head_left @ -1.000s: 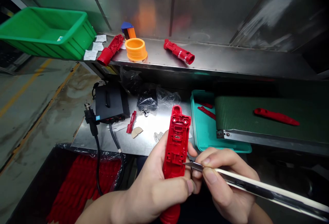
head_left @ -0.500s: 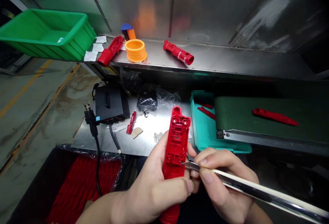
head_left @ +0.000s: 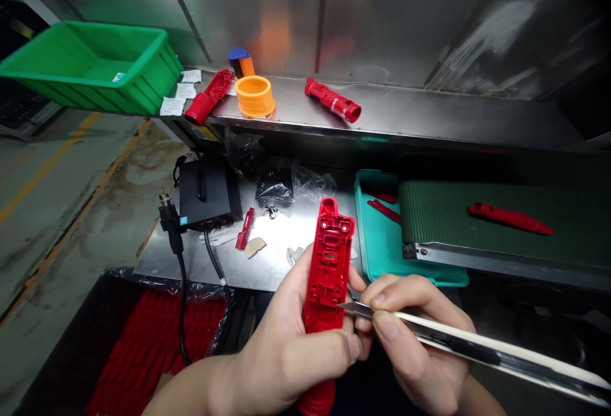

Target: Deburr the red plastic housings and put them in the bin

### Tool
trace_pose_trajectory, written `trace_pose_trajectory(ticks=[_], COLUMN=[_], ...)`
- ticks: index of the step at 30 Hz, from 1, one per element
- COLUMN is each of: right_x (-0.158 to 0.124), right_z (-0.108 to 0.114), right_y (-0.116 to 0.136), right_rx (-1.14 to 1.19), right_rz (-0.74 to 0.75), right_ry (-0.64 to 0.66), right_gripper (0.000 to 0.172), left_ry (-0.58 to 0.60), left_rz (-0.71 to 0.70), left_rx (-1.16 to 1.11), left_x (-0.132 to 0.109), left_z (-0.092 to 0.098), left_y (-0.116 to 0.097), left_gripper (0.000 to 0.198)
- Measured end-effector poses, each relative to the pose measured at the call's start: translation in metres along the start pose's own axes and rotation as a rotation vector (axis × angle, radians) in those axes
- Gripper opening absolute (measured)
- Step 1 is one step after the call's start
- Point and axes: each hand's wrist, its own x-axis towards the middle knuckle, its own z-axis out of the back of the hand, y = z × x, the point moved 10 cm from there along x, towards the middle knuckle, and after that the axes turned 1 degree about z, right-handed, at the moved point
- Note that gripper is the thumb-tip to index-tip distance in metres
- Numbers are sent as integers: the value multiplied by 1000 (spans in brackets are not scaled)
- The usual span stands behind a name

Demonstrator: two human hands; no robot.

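Note:
My left hand (head_left: 296, 346) is wrapped round a long red plastic housing (head_left: 329, 263), its ribbed inner side facing me and its narrow end pointing away. The thumb lies across the lower part of the housing. My right hand (head_left: 420, 333) pinches a craft knife (head_left: 477, 346) with a pale and dark handle that runs off toward the lower right. The knife's pointed blade tip is at the housing's right edge, just above my left thumb; whether it touches cannot be made out. The right fingertips are close beside the housing.
A teal tray (head_left: 360, 231) with red pieces sits beside a green conveyor belt (head_left: 443, 231) carrying a red part (head_left: 510, 217). A black power unit (head_left: 205, 193) with cables stands left. Lower left, a lined bin (head_left: 52, 352) holds red parts. The shelf bears an orange ring (head_left: 256, 101) and green crate (head_left: 157, 72).
Both hands keep their holds, and the housing stays in nearly the same place. The knife handle's far end has shifted slightly; the blade stays at the housing's right edge.

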Motion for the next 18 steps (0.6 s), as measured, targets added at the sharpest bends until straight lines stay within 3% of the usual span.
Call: trace_pose_trajectory(ticks=[15, 18], right_x=[1, -3], right_z=[0, 3], right_y=[0, 3], right_rx=[-25, 17], right_rz=[6, 83], right_ry=[-3, -3], right_gripper=[19, 26], left_ry=[-1, -18], left_rz=[-1, -40], left_rx=[17, 65], left_x=[0, 1], left_z=[1, 3], left_y=[2, 2], left_gripper=[32, 35])
